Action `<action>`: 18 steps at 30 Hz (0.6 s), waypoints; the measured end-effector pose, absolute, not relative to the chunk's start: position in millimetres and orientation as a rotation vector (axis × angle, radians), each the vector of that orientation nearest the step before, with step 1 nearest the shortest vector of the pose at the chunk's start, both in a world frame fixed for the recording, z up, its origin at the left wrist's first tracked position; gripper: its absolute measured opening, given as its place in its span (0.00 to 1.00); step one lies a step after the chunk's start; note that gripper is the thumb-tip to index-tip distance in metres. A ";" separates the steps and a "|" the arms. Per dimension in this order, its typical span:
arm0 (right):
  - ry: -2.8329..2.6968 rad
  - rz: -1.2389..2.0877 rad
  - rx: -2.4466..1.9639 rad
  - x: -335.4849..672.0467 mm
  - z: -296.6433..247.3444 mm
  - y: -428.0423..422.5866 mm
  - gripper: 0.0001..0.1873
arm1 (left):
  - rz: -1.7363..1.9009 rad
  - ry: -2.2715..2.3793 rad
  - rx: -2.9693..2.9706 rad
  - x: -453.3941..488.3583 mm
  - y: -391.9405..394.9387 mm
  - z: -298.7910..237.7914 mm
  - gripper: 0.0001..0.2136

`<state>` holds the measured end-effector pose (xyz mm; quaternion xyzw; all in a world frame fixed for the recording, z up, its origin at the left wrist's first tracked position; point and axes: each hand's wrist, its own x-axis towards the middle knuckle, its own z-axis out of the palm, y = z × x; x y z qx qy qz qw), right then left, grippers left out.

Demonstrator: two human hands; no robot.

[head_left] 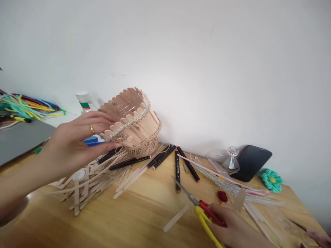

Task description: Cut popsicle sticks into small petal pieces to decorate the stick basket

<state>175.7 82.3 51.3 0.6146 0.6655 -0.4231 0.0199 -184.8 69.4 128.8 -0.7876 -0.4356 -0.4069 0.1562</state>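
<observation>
My left hand [80, 136] grips the rim of a basket made of wooden craft sticks [141, 129], thumb outside and fingers inside. The basket is tilted, its opening toward the upper left. A glittery silver trim runs around its side, and twine [144, 147] is wrapped about its base. In my right hand [230, 225] is a pair of scissors [198, 203] with red and yellow handles, blades pointing up and left over the table. A single craft stick [176, 218] lies just left of the scissors.
Loose craft sticks [90, 187] are heaped below the basket, with black markers [178, 172] beside them. To the right lie a small red flower [222, 196], a glass bottle [232, 160], a dark phone [250, 162] and a teal flower [272, 180]. Colourful pipe cleaners [28, 106] lie at far left.
</observation>
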 end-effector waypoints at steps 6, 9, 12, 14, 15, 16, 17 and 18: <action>1.301 -2.104 1.987 131.7 61.2 95.5 0.10 | -1.103 -1.227 -2.287 -192.4 56.9 125.3 0.04; 1.156 -2.279 2.092 139.9 54.2 100.3 0.09 | -1.105 -1.242 -2.287 -195.4 52.2 125.9 0.05; 1.021 -2.404 2.175 150.6 54.0 106.5 0.12 | -1.105 -1.273 -2.378 -189.6 50.1 124.8 0.06; 0.919 -2.487 2.182 157.3 54.3 110.9 0.16 | -1.090 -1.288 -2.520 -177.4 50.0 119.9 0.06; 0.865 -2.548 2.158 161.0 53.0 113.3 0.18 | -1.093 -1.312 -2.581 -168.8 50.3 115.2 0.06; 0.809 -2.617 2.120 165.3 50.2 115.8 0.19 | -1.067 -1.336 -2.661 -158.8 50.9 108.9 0.05; 0.762 -2.681 2.082 170.4 45.9 118.7 0.20 | -0.997 -1.340 -2.761 -148.1 51.9 101.1 0.04; 0.740 -2.734 2.041 176.2 40.3 121.8 0.19 | -0.886 -1.316 -2.877 -137.1 53.5 92.0 0.03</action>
